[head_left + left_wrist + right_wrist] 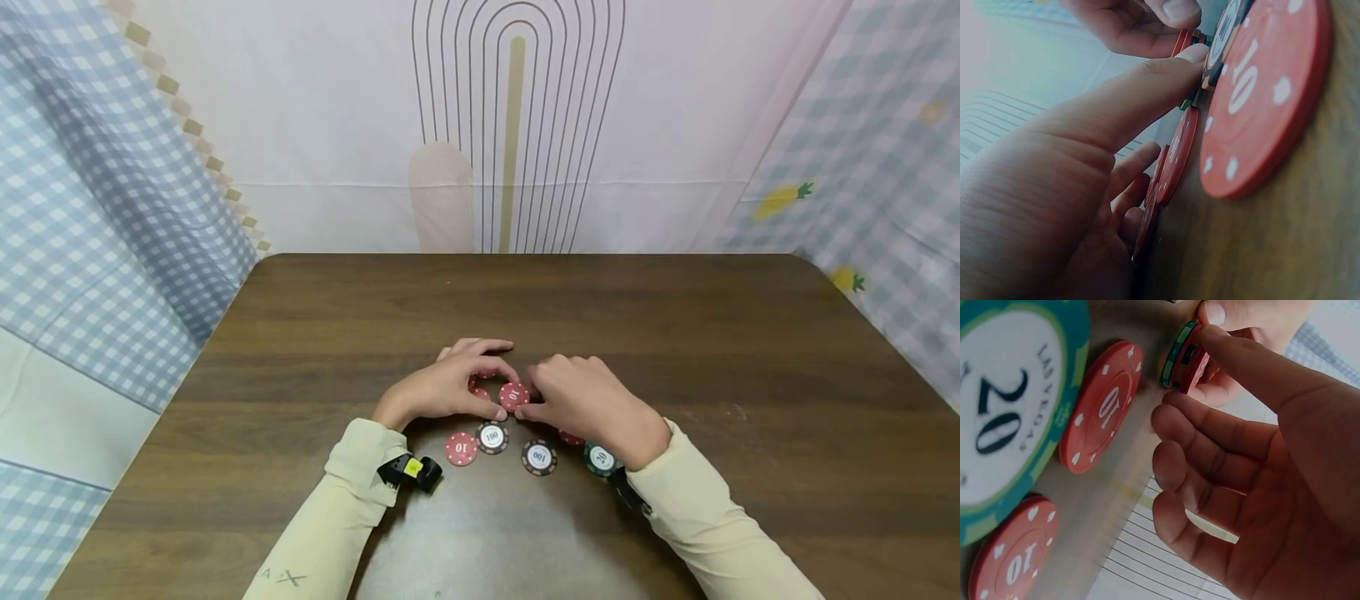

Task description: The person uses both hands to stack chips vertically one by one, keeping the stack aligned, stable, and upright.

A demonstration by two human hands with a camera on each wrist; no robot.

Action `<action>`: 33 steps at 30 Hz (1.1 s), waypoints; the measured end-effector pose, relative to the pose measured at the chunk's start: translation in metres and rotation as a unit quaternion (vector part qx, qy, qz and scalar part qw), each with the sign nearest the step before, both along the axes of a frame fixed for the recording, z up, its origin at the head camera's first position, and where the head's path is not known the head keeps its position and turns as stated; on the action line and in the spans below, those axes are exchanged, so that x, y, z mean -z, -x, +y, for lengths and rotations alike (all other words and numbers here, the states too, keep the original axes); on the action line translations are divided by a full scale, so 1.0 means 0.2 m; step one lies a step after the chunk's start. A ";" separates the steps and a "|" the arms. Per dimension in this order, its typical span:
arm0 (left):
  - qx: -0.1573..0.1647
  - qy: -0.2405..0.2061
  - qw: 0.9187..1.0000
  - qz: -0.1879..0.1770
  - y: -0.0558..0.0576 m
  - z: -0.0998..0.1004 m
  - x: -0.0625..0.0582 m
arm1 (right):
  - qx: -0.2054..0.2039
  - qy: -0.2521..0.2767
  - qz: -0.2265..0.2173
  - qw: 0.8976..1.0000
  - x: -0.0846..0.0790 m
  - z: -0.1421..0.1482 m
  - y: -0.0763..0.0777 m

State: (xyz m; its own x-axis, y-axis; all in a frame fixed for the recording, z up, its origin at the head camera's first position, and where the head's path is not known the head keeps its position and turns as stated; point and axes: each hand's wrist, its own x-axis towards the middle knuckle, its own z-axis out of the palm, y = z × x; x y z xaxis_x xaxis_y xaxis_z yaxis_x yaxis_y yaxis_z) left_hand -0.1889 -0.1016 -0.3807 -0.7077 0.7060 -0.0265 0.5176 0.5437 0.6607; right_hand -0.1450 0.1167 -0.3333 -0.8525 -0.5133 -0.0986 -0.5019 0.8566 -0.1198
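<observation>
Between both hands stands a small stack of poker chips (513, 396), a red 10 on top with black and green edges beneath. My left hand (453, 387) holds it by thumb and index finger, the other fingers reaching past it. From the other side my right hand (588, 404) has its thumb on the stack and its index finger curled beside it; the remaining fingers bend loosely in the right wrist view. Under the left palm lie several red chips (480, 393), partly hidden. Close to the left thumb are a red 10 chip (1260, 94) and a black 100 chip (492, 437).
Another black 100 chip (539, 457) lies nearer me, between the wrists. By the right wrist are a green 20 chip (601, 459) and red 10 chips (1100, 406), partly covered in the head view. The brown wooden table (337, 292) ends at a patterned cloth backdrop (315, 125).
</observation>
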 end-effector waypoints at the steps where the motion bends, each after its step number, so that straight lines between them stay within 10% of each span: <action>1: 0.000 0.000 1.000 -0.001 0.00 0.00 0.00 | -0.001 0.001 0.001 1.000 0.00 0.00 0.00; 33: -0.003 -0.005 1.000 0.003 0.00 0.00 0.01 | 0.074 -0.100 -0.183 0.975 -0.13 0.06 -0.07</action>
State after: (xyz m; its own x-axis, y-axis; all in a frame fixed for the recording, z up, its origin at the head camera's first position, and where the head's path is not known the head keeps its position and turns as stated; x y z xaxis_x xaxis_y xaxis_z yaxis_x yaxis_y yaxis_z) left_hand -0.1880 -0.1019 -0.3820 -0.7116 0.7024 -0.0161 0.5183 0.5404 0.6628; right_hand -0.1304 0.1278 -0.3065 -0.8051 -0.3262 -0.4954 -0.3258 0.9411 -0.0904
